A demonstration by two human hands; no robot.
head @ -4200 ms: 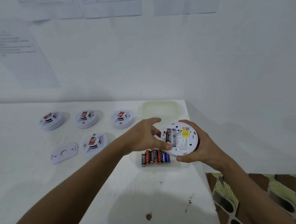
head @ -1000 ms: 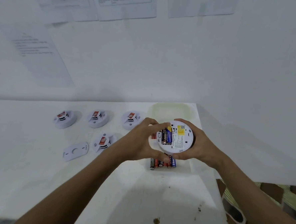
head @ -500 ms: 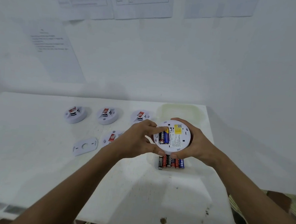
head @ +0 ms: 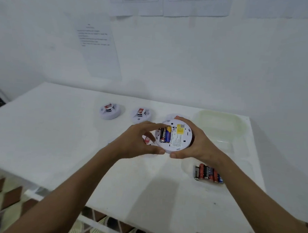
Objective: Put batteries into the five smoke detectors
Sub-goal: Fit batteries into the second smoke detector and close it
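both hands gripping one smoke detector (head: 179, 138) above the table (head: 75, 147): right hand (head: 200, 142) cupping its rim, left hand (head: 137, 142) fingertips at the batteries (head: 165, 134). possibly still pressing one in. spare batteries (head: 208, 173) nearby.

Matt white plastic smoke detector (head: 180, 136)

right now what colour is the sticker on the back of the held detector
Yellow: the sticker sits on the white smoke detector, clearest in the head view.
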